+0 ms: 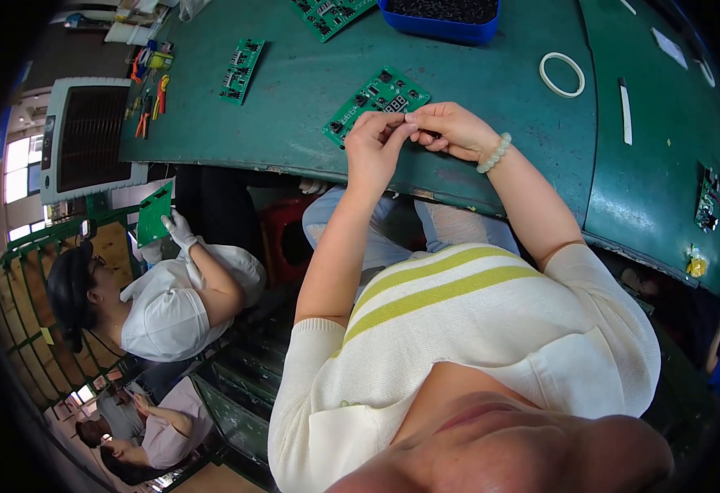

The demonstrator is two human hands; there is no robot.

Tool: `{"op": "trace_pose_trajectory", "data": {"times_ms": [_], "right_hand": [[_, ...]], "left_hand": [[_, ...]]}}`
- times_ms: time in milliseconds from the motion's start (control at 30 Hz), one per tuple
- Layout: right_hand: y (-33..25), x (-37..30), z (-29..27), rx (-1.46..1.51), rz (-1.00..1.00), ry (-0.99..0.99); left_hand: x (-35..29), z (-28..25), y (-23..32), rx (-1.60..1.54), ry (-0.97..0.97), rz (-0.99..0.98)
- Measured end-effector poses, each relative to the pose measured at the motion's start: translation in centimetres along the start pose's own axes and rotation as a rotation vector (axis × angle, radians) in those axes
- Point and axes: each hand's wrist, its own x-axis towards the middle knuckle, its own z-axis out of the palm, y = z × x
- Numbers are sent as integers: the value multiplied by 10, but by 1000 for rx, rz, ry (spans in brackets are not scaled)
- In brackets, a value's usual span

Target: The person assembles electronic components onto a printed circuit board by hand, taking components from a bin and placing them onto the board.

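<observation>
My left hand (374,149) and my right hand (457,130) meet at the near edge of a green circuit board (365,102). Both are closed in a pinch, thumb and fingertips together. A small dark bit shows among the right fingers, too small to name; whatever the left fingertips hold is hidden. The board lies flat on the green table (294,107), with black parts and a digit display on it. A pale bead bracelet (494,154) circles my right wrist.
A blue bin (450,31) of small black parts stands beyond the board. More circuit boards (242,71) lie left and at the far edge. Pliers and cutters (161,97) lie far left, a tape roll (562,75) right. A co-worker (171,304) on the left holds a green board.
</observation>
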Motion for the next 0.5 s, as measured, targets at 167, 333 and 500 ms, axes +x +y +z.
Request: {"op": "trace_pose_trajectory", "data": {"times_ms": [167, 333, 500], "right_hand": [[-2, 1, -4, 182, 90, -50], [-5, 1, -8, 167, 17, -21], [-8, 5, -18, -42, -200, 155]], "left_hand": [[8, 2, -9, -119, -78, -110], [15, -5, -8, -488, -68, -320], [17, -7, -25, -105, 35, -76]]}}
